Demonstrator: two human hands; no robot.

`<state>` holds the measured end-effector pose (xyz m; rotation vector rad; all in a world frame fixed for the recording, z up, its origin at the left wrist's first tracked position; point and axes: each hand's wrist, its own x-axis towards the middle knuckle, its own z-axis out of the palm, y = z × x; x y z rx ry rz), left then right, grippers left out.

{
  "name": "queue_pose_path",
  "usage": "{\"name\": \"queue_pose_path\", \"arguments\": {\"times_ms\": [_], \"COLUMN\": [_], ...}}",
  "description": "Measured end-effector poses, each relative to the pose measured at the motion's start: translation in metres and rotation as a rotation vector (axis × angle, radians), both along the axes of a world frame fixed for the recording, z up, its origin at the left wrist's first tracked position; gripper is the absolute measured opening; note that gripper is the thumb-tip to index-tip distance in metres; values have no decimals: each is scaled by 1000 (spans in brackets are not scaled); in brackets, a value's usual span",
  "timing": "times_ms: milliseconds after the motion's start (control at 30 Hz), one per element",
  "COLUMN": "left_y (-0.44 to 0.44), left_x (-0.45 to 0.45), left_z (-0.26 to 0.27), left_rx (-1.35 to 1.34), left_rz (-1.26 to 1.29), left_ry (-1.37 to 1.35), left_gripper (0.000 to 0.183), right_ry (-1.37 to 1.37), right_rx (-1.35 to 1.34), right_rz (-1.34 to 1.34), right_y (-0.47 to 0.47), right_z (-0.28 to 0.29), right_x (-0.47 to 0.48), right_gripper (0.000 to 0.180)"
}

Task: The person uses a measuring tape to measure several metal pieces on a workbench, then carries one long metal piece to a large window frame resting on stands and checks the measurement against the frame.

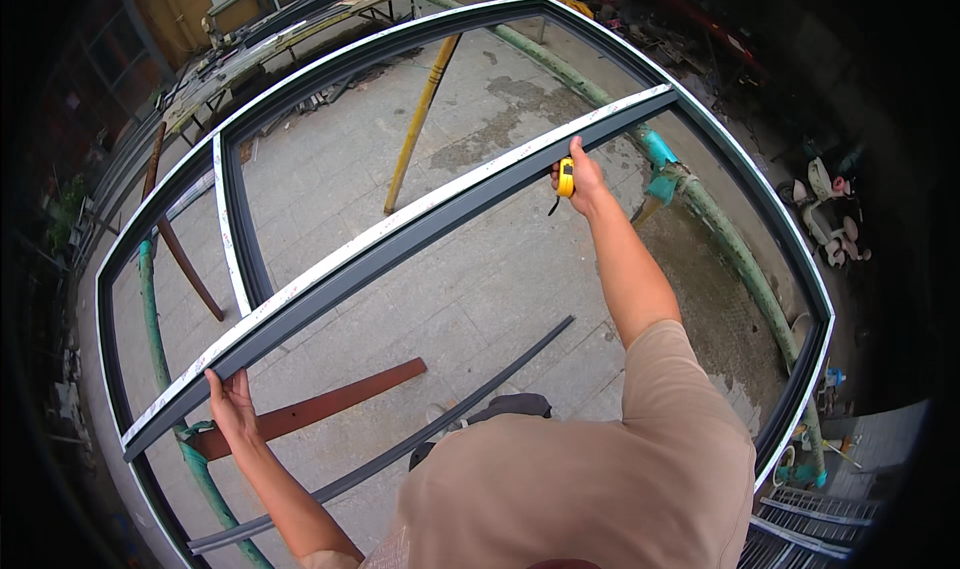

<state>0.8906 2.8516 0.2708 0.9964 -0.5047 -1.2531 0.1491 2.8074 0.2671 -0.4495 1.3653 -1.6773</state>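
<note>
A large window frame of dark grey metal profile [750, 179], its edges covered in white film, lies across green pipe supports [720, 227]. A long dark grey strip [420, 245] runs along the frame's white-faced crossbar [450, 186]. My left hand [231, 404] grips this strip near its lower left end, thumb on top. Towards the upper right end, my right hand [579, 175] has its thumb against the strip and holds a yellow tape measure [565, 177] beneath it. A shorter bar [234, 227] joins the crossbar at the left. Another dark strip [450, 411] spans the opening close to my body.
A reddish-brown flat leg [315, 407] and a yellow pole [424, 122] stand below the frame on the paved floor. Metal profiles lie on a long workbench [300, 32] at the upper left. A white scooter [821, 209] is at the right, metal racks [814, 520] at the lower right.
</note>
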Motion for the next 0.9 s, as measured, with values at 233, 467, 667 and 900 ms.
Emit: {"name": "queue_pose_path", "arguments": {"times_ms": [233,467,667,900], "left_y": [-1,13,-10,-7], "left_x": [-35,-28,-23,-9], "left_z": [8,-14,-15,-8], "left_rx": [48,86,94,147], "left_rz": [-11,21,-55,-125], "left_ry": [25,21,-87,-237], "left_gripper": [48,46,50,56], "right_ry": [-138,15,16,135], "right_rx": [-11,90,107,184], "right_rz": [23,-12,85,65], "right_y": [49,28,13,17], "right_z": [-37,-31,-39,-28], "right_x": [-38,-32,-71,-52], "right_gripper": [55,60,62,64]}}
